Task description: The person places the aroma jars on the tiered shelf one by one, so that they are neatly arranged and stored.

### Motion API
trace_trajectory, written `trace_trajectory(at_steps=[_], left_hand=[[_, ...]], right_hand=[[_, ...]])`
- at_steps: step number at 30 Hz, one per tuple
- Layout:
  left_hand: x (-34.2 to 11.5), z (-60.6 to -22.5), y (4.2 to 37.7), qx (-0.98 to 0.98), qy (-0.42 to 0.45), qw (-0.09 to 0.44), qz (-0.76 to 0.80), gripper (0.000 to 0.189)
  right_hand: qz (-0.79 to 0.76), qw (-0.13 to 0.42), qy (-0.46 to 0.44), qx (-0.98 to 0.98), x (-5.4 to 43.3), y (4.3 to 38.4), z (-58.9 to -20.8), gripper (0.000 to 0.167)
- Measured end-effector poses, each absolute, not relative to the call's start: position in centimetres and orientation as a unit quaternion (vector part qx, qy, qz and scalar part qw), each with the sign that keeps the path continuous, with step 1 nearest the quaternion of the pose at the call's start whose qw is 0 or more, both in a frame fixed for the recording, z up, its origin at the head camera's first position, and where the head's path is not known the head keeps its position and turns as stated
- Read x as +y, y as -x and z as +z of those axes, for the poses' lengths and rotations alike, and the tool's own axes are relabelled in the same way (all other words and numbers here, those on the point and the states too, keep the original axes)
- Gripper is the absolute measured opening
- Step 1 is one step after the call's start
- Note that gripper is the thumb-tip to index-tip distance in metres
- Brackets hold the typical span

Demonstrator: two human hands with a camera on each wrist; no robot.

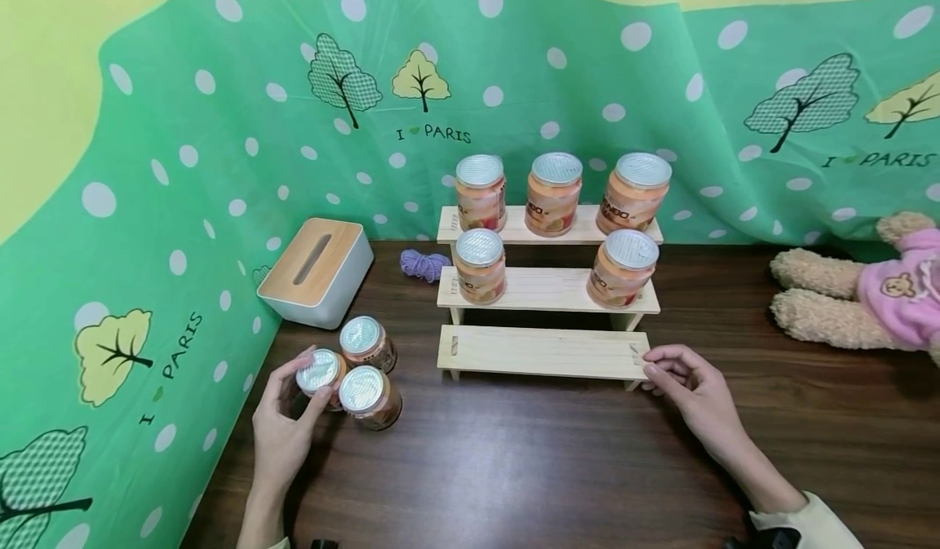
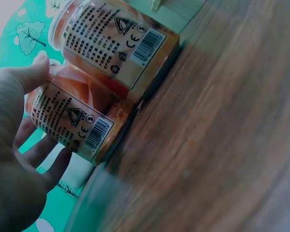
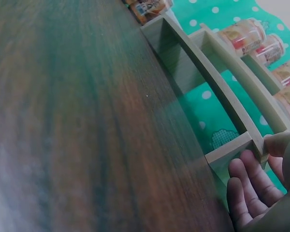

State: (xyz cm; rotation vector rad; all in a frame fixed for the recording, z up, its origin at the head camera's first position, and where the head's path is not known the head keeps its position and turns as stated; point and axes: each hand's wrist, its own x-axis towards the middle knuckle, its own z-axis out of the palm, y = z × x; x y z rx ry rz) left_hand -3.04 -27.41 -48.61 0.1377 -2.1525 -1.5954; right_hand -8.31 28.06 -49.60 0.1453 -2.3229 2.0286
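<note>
My left hand (image 1: 288, 422) grips a small jar (image 1: 321, 372) with a silver lid, thumb on one side and fingers on the other. Two more such jars (image 1: 361, 335) stand close against it on the table. In the left wrist view the held jar (image 2: 75, 118) shows a label with a barcode, and its base appears to meet the table. At the right end of the lowest step of a wooden stepped shelf (image 1: 543, 351), my right hand (image 1: 693, 394) pinches the board's edge. The right wrist view shows the thumb above the shelf corner (image 3: 253, 140) and curled fingers beside it.
Three jars (image 1: 554, 194) stand on the top step and two jars (image 1: 481, 267) on the middle step. A tissue box (image 1: 348, 276) with a wooden lid and a purple yarn bundle (image 1: 424, 265) lie at the back left. A teddy bear (image 1: 874, 296) lies at the right.
</note>
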Motion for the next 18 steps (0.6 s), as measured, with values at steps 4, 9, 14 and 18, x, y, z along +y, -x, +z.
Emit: trace_trajectory(at_steps=[4, 9, 14, 18], left_hand=[[-27.1, -48.5, 2.9, -0.776, -0.063, 0.264, -0.569, 0.047], [-26.8, -48.2, 2.8, -0.758, -0.091, 0.320, -0.561, 0.044], [-26.6, -47.8, 2.8, -0.728, -0.093, 0.389, -0.557, 0.042], [-26.2, -47.3, 3.0, -0.713, -0.088, 0.438, -0.541, 0.043]], right_hand=[[0.655, 0.026, -0.044, -0.754, 27.9, 8.3, -49.5, 0.017], [0.650, 0.026, -0.050, -0.758, 27.8, 8.3, -49.4, 0.016], [0.643, 0.025, -0.051, -0.764, 27.7, 8.3, -49.3, 0.016], [0.644, 0.026, -0.046, -0.764, 27.8, 8.2, -49.3, 0.016]])
